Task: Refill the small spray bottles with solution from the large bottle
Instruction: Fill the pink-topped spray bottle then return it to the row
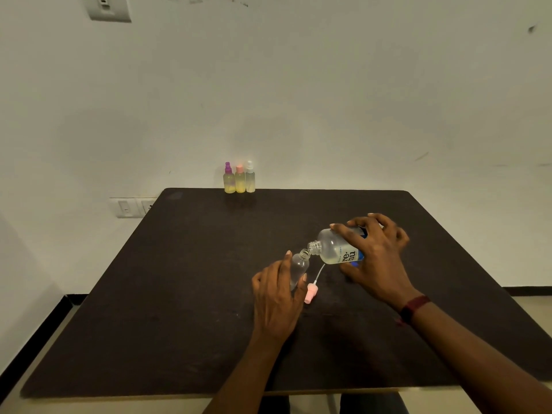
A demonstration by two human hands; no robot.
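L hand (276,297) is wrapped round the lower half of an uncapped small spray bottle (299,265), thumb on one side and fingers on the other. It leans the neck up and to the right, prob. to meet the pour. R hand (378,258) clamps the large bottle (334,248) from above, fingers spread over its body and label. That bottle is tipped nearly flat, its open mouth angled down and touching or just beside the small one's mouth, near the middle of the dark table (179,294). Mouth to mouth makes sense: both necks are narrow, there's no funnel, so any gap means spill.

Contents: the large bottle has pale yellowish liquid pooled along its low side, and not much of it, which would explain the steep tilt. The small bottle in hand looks clear and close to empty. Can't tell if a stream is running yet.

The pink spray cap (310,294) lies on its side on the table just right of the L hand, dip tube pointing toward the large bottle, handy for screwing back on.

At the far edge, against the wall, three more small sprayers stand upright, side by side and touching: purple-capped bottle (229,179), pink-capped bottle (240,180), white-capped bottle (250,178). All are capped w/ yellowish liquid inside, so I'd guess those are done and parked out of the way.
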